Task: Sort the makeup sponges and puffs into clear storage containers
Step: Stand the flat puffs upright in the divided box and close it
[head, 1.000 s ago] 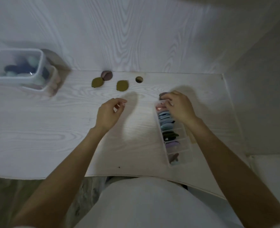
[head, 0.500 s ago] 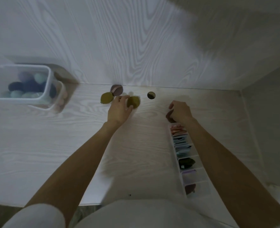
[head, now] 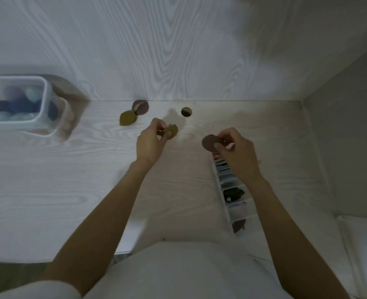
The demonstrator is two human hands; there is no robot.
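Your left hand [head: 149,143] pinches an olive puff [head: 171,131] just above the desk [head: 49,190], and your right hand [head: 235,148] pinches a brown puff [head: 209,143] by its edge, over the far end of the narrow divided tray [head: 232,212]. Both grips look light, on thin soft discs, so either puff could slip and drop; the brown one might land across a divider or in a slot of another colour, and the far slots already look packed, so pushing it in could lift its neighbours out. The round hole [head: 186,112] in the desk lies near the left hand, and a dropped puff could roll toward it. Two more puffs, an olive one [head: 127,118] and a brown one [head: 140,107], wait touching each other by the back wall, well apart from the clear tub [head: 45,98] of sponges at far left. No brand, label or writing can be read anywhere.
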